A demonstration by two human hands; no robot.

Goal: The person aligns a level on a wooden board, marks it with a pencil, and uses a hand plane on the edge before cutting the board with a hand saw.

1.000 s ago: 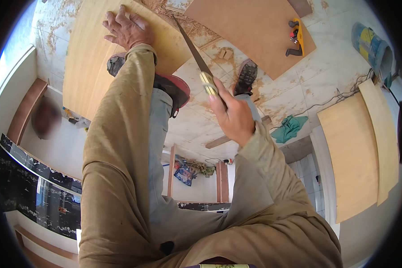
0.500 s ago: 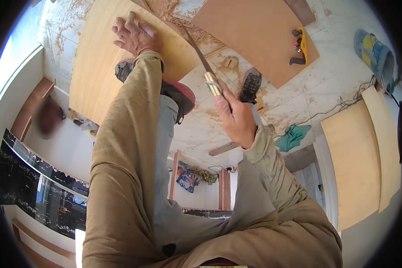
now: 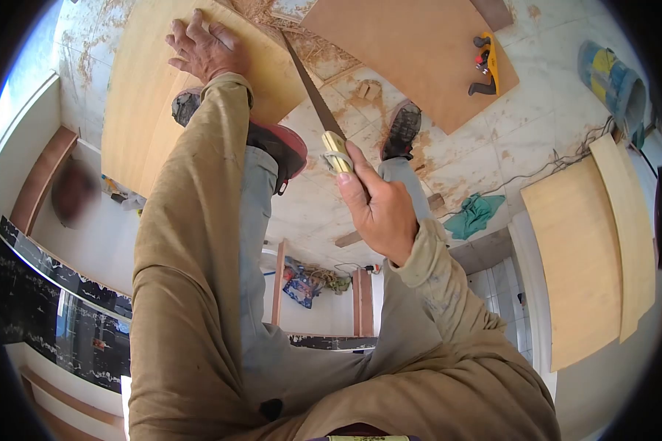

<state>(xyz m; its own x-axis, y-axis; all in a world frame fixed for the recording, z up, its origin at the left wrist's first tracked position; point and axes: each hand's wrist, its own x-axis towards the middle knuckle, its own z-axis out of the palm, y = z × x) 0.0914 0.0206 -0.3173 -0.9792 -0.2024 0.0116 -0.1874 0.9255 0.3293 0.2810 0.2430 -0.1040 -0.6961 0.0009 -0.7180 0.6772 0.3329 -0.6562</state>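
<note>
My left hand (image 3: 207,50) lies spread on a pale wooden board (image 3: 143,110) at the upper left. In my right hand (image 3: 379,209) is a handsaw (image 3: 310,92), held by its light-coloured handle with thumb and fingers wrapped round it. The narrow dark blade points up and to the left, its tip beside the board's right edge. One shoe (image 3: 279,147) is at the board's lower edge, and the other shoe (image 3: 402,131) rests on the floor right of the saw.
A brown board (image 3: 412,59) carries a yellow and black plane (image 3: 492,65). Sawdust covers parts of the tiled floor. To the right are a blue bucket (image 3: 614,84), a cable, a green cloth (image 3: 474,216) and pale panels (image 3: 572,264). An offcut (image 3: 368,90) lies near the saw.
The whole view has shifted slightly, with most things now a little further left. The saw blade stands further clear of the board and shows more of its length. Both hands keep their grip or pose.
</note>
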